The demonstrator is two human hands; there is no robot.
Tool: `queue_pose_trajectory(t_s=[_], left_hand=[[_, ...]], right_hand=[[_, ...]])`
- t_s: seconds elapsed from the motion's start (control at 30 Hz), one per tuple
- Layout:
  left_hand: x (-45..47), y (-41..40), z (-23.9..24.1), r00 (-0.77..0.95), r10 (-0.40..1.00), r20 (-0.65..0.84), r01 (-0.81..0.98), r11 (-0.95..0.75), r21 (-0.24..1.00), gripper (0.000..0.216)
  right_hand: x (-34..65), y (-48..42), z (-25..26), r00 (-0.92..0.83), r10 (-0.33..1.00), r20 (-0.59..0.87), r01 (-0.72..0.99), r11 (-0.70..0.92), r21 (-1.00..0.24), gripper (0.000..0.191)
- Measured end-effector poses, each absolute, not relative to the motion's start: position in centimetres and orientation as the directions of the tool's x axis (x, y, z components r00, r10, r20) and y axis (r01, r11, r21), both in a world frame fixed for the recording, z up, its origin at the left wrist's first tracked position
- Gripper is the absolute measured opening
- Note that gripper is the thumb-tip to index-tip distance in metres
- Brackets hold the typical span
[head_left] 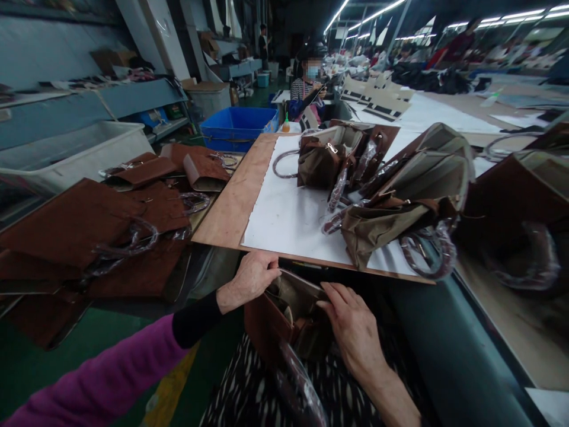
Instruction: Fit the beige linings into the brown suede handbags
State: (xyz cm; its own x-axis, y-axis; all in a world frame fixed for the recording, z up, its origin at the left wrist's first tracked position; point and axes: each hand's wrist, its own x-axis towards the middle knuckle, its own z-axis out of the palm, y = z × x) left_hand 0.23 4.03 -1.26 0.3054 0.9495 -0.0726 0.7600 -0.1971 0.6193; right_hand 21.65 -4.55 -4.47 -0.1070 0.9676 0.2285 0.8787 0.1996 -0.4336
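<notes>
A brown handbag [269, 332] rests on my lap, its mouth open upward and its pale lining showing. Fingers and thumb of my left hand [252, 279] pinch the bag's rim at the far left corner. On the right side, my right hand [353, 320] grips the same rim, thumb toward the inside. A plastic-wrapped handle [302, 379] hangs down the near side of the bag over my patterned clothing. What lies deep inside the bag is too dark to make out.
Ahead stands a wooden table [231, 201] with white paper [271, 207] and several brown bags [400, 178]. More brown bags [84, 231] are piled at left, near a white bin [89, 148]. Behind are a blue crate [240, 124] and a seated person [306, 95].
</notes>
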Motion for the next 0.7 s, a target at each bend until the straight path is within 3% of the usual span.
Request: queue_pose_trajectory(t_s=[0.1,0.3,0.43,0.57,0.7], left_hand=[[0.4,3.9,-1.3,0.304,0.951,-0.063,0.77,-0.206,0.604,0.012],[0.5,3.8,-1.0,0.319,0.946,-0.054,0.774,-0.227,0.592,0.013],[0.4,3.7,-0.6,0.33,0.94,-0.083,0.771,-0.218,0.598,0.013],[0.3,3.8,-0.6,0.333,0.938,-0.091,0.761,-0.211,0.614,0.013],[0.3,3.8,-0.9,0.331,0.94,-0.081,0.763,-0.216,0.609,0.012]], right_hand=[[21.1,-4.5,-4.6,-0.091,0.969,0.229,0.89,0.182,-0.418,0.031],[20.5,-3.5,-3.6,0.035,0.998,0.043,0.681,0.008,-0.733,0.016],[20.5,-3.0,-3.4,0.062,0.998,-0.008,0.551,-0.04,-0.833,0.017],[20.6,-3.0,-3.1,0.045,0.999,0.014,0.623,-0.017,-0.782,0.019],[20.5,-2.6,-2.7,-0.059,0.987,0.151,0.863,0.127,-0.488,0.015]])
